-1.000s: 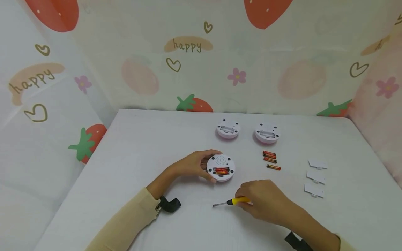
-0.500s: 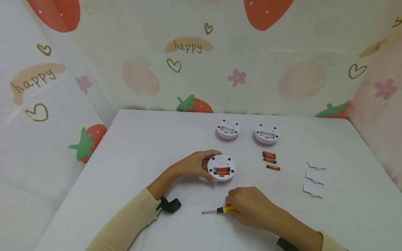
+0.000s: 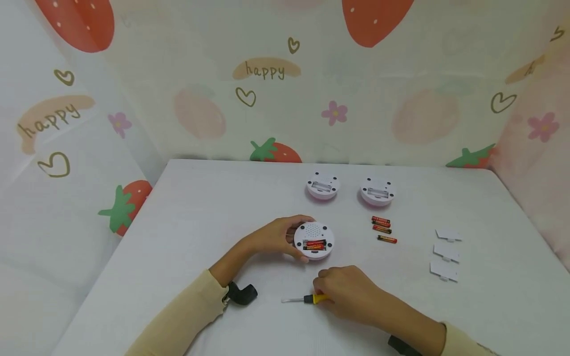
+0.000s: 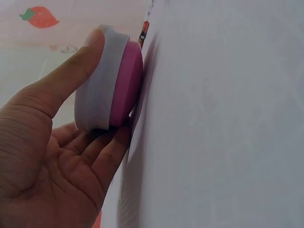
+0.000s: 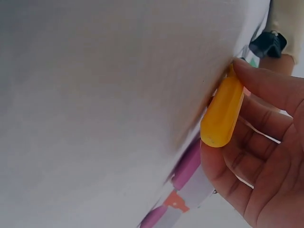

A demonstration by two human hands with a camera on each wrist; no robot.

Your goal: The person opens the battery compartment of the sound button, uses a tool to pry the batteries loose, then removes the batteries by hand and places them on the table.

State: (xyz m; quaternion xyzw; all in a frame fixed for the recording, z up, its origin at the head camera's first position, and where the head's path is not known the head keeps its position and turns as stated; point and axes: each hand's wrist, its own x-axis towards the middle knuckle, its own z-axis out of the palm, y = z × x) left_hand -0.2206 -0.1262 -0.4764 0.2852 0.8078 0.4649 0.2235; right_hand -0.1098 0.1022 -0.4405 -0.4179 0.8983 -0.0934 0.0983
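Note:
My left hand [image 3: 276,237] grips the side of a round white device [image 3: 314,233], thumb at its near edge. Its underside faces up, with red batteries [image 3: 314,244] in its open compartment; the left wrist view shows its pink lower part [image 4: 127,85] close over the table. To the right and nearer, my right hand [image 3: 345,294] holds a screwdriver [image 3: 309,299] by its yellow handle [image 5: 222,111], thumb and fingers around it. The screwdriver lies low along the table, its metal shaft pointing left.
Two similar devices [image 3: 322,186] with bare battery compartments stand at the back. Several loose batteries [image 3: 381,229] lie right of the held device. Further right, three white battery covers [image 3: 444,271] are lined up on the white table [image 3: 200,198]. A printed cloth [image 3: 365,99] hangs behind.
My right hand has moved left and slightly nearer with the screwdriver, down toward the table surface. My left hand and the device have stayed in place.

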